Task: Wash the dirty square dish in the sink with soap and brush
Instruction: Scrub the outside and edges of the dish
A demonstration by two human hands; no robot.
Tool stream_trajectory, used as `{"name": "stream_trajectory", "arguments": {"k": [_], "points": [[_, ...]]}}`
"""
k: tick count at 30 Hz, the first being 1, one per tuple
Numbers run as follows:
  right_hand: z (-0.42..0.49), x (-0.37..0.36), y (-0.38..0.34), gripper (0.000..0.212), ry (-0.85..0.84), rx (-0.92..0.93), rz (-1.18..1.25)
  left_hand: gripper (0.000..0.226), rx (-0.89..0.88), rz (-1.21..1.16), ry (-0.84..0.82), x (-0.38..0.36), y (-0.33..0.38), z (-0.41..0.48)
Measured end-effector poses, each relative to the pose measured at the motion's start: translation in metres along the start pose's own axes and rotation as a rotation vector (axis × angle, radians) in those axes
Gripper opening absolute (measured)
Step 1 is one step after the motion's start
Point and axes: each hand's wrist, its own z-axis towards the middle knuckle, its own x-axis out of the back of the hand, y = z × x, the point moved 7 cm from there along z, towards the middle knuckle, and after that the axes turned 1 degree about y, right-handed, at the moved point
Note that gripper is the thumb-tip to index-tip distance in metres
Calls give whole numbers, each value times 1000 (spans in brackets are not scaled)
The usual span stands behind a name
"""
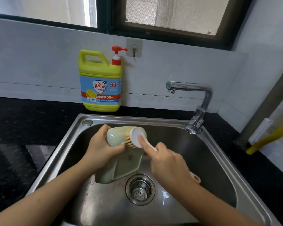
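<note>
Dish [121, 167] tilted, left hand [100, 144] gripping | right hand [167, 162] pressing brush [136, 138]

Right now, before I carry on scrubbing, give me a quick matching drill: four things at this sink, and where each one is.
Things:
1. square dish
2. brush
3. soap bottle
4. faucet

Places:
A. on the counter against the wall
B. at the sink's back right corner, no water running
C. in the right hand
D. tilted in the basin, held by the left hand

Pairs: 1-D, 2-C, 3-A, 4-B
</note>
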Motion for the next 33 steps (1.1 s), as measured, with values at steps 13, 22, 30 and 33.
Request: {"name": "stream_trajectory", "arguments": {"k": [13, 22, 30, 33], "points": [[19, -7, 30, 54, -248, -189, 141, 56, 11, -11, -83, -8, 3, -2], [27, -27, 16, 125, -594, -222, 796, 48, -140, 77, -296, -32, 15, -12], [30, -30, 22, 79, -533, -207, 576, 41, -248, 109, -367, -34, 25, -15], [25, -35, 32, 65, -512, -306, 643, 46, -217, 127, -361, -26, 18, -8]]}}
